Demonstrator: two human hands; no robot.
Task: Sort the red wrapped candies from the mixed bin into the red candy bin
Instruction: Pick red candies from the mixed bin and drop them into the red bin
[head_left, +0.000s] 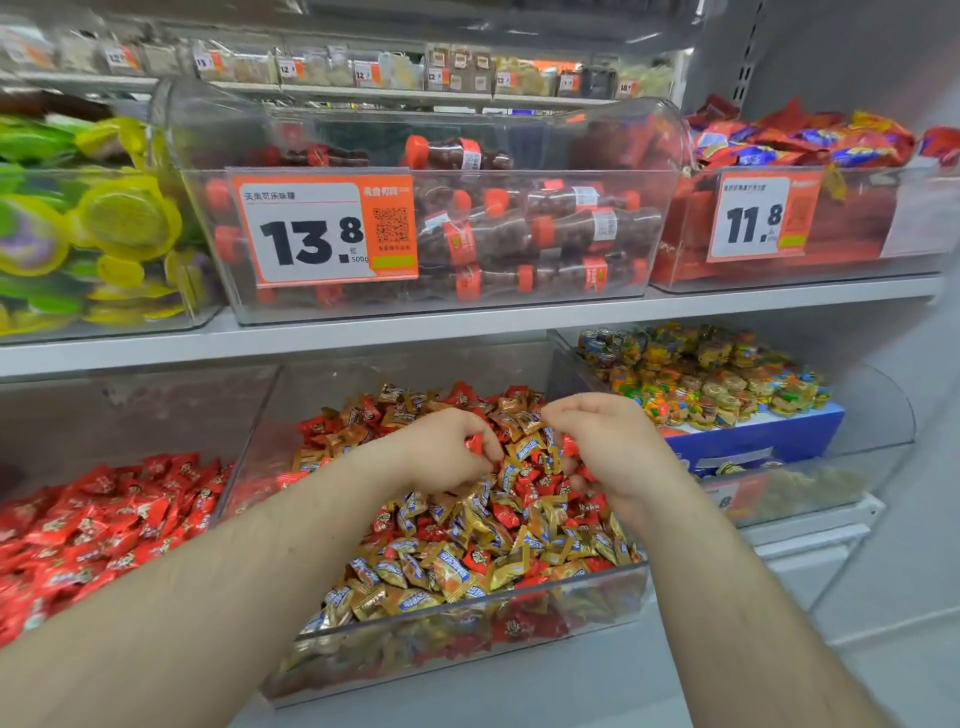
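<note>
Mixed bin (467, 613) sits on the lower shelf; both hands inside it, left hand (447, 452) left of right hand (608, 447). Red candy bin (104, 525) just left of mixed bin. Bottle-candy bin (441, 218) on the shelf above mixed bin. Another bin (727, 415) right of mixed bin.

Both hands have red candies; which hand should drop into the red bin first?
Left, probably. The left hand grips red candy over the mixed bin, nearer the red candy bin on its left; the right hand would cross over.

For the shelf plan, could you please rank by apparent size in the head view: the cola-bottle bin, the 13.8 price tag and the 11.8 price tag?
1. cola-bottle bin
2. 13.8 price tag
3. 11.8 price tag, though it sits off to the side, so its true size is unsure.
</note>
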